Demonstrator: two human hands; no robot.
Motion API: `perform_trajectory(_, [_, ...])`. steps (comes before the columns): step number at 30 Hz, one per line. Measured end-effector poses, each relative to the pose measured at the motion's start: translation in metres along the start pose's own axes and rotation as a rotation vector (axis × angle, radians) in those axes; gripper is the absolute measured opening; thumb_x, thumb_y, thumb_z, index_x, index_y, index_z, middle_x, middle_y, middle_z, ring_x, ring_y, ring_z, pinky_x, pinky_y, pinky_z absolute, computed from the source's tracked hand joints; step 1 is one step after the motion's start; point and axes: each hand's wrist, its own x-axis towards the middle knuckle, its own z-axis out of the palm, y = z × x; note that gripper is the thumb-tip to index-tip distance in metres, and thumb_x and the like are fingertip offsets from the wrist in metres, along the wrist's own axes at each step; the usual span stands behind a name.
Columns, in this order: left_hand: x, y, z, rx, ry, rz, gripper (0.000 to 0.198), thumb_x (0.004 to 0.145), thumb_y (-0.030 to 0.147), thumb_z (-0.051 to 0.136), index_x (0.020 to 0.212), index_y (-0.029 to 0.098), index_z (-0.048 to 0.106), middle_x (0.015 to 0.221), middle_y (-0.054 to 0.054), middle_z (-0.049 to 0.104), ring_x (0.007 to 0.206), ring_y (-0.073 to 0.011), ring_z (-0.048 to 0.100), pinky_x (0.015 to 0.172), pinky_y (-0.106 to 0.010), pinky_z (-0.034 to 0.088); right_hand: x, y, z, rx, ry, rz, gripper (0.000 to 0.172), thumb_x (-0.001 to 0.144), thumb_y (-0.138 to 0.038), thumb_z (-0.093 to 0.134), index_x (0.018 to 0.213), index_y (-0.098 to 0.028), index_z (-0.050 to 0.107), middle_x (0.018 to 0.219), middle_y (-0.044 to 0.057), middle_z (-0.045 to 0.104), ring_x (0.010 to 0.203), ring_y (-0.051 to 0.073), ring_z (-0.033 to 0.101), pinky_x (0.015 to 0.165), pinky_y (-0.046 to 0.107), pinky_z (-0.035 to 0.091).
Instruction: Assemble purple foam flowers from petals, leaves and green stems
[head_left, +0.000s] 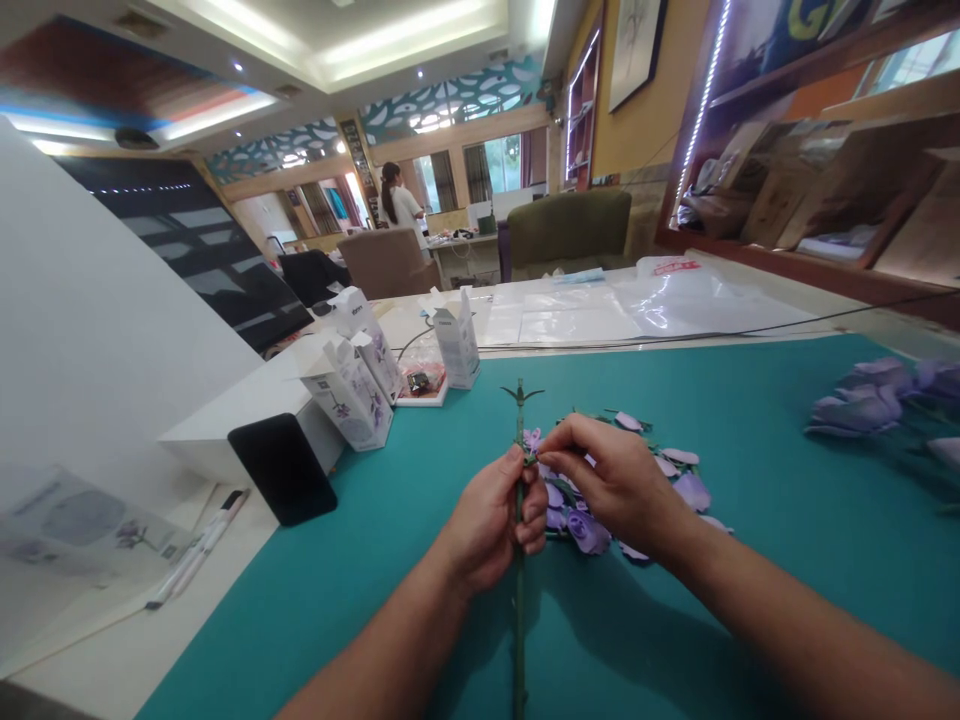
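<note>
My left hand (496, 515) is closed around a long green flower stem (519, 420) that stands nearly upright over the teal mat (750, 560). My right hand (604, 480) pinches a small piece against the stem just above my left thumb; the piece is too small to name. Under and beyond my right hand lie several loose purple petals (686, 480) and a small purple rose bud (589, 532) on the mat.
Finished purple flowers (877, 400) lie at the mat's right edge. Open white printed boxes (352, 390) (457, 340) stand at the back left, with a black phone (283, 468) and a pen (199, 548) nearby. Plastic sheets (675, 295) cover the far table. A person stands far back.
</note>
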Motion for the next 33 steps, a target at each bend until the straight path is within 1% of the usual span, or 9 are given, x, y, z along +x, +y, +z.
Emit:
perform_trajectory(5, [-0.001,0.001,0.001,0.005,0.02,-0.014,0.035,0.096,0.041,0.026,0.072,0.019,0.039,0.047,0.007,0.039,0.033,-0.0049,0.027,0.034,-0.015,0.029,0.0,0.0,0.0,-0.038,-0.016,-0.041,0.013,0.087,-0.018,0.049,0.076,-0.019,0.055,0.067,0.0,0.062,0.061,0.011,0.055,0.058,0.022,0.038])
perform_trajectory(12, [-0.001,0.0,0.004,0.012,0.052,-0.013,0.034,0.096,0.04,0.026,0.072,0.019,0.038,0.047,0.007,0.039,0.033,-0.0049,0.027,0.034,-0.015,0.028,-0.002,0.001,0.0,-0.065,-0.035,-0.037,0.013,0.088,-0.018,0.048,0.076,-0.02,0.053,0.067,0.0,0.063,0.06,0.012,0.056,0.057,0.022,0.038])
perform_trajectory(16, [-0.001,-0.002,0.002,0.024,0.056,0.015,0.033,0.095,0.04,0.029,0.071,0.019,0.039,0.047,0.006,0.04,0.034,-0.0049,0.027,0.034,-0.016,0.029,-0.002,0.0,0.001,-0.071,-0.039,-0.003,0.015,0.087,-0.018,0.047,0.074,-0.02,0.053,0.066,0.0,0.063,0.059,0.012,0.056,0.057,0.023,0.038])
perform_trajectory(20, [0.0,-0.004,-0.001,0.036,0.051,0.059,0.033,0.092,0.043,0.036,0.071,0.018,0.041,0.048,0.006,0.041,0.034,-0.0047,0.029,0.035,-0.016,0.029,-0.002,-0.002,0.004,-0.027,-0.042,0.049,0.014,0.086,-0.018,0.049,0.073,-0.021,0.054,0.065,-0.001,0.063,0.06,0.013,0.058,0.057,0.023,0.04])
perform_trajectory(24, [0.001,-0.006,-0.002,0.042,0.044,0.072,0.035,0.09,0.046,0.04,0.07,0.018,0.042,0.048,0.006,0.042,0.034,-0.0046,0.029,0.035,-0.016,0.029,-0.002,-0.002,0.006,0.014,-0.024,0.091,0.013,0.085,-0.02,0.051,0.072,-0.021,0.056,0.064,-0.001,0.063,0.06,0.013,0.057,0.057,0.024,0.04])
perform_trajectory(26, [0.001,-0.006,-0.001,0.036,0.054,0.073,0.035,0.089,0.047,0.042,0.07,0.018,0.041,0.047,0.006,0.041,0.034,-0.0045,0.029,0.035,-0.016,0.029,-0.002,-0.002,0.007,0.066,-0.015,0.131,0.013,0.084,-0.021,0.052,0.072,-0.02,0.058,0.064,-0.001,0.064,0.06,0.013,0.057,0.058,0.025,0.041])
perform_trajectory(28, [0.001,-0.005,0.0,0.023,0.064,0.073,0.035,0.088,0.048,0.044,0.07,0.018,0.04,0.047,0.007,0.041,0.034,-0.0043,0.029,0.035,-0.016,0.029,-0.001,-0.001,0.009,0.167,-0.012,0.202,0.012,0.083,-0.023,0.054,0.072,-0.02,0.06,0.065,0.0,0.065,0.062,0.013,0.058,0.058,0.025,0.042])
perform_trajectory(31, [0.001,-0.004,0.0,0.0,0.072,0.084,0.034,0.089,0.047,0.043,0.072,0.018,0.04,0.048,0.007,0.041,0.035,-0.004,0.029,0.036,-0.015,0.029,0.0,-0.001,0.01,0.401,-0.027,0.317,0.011,0.081,-0.026,0.056,0.075,-0.02,0.063,0.07,0.001,0.068,0.066,0.014,0.06,0.061,0.026,0.046])
perform_trajectory(33, [0.001,-0.003,0.0,-0.006,0.074,0.092,0.033,0.091,0.046,0.04,0.072,0.019,0.04,0.048,0.007,0.041,0.035,-0.0041,0.03,0.035,-0.015,0.029,0.002,-0.001,0.012,0.548,-0.036,0.367,0.011,0.08,-0.028,0.058,0.076,-0.019,0.063,0.071,0.001,0.068,0.067,0.014,0.061,0.062,0.026,0.048])
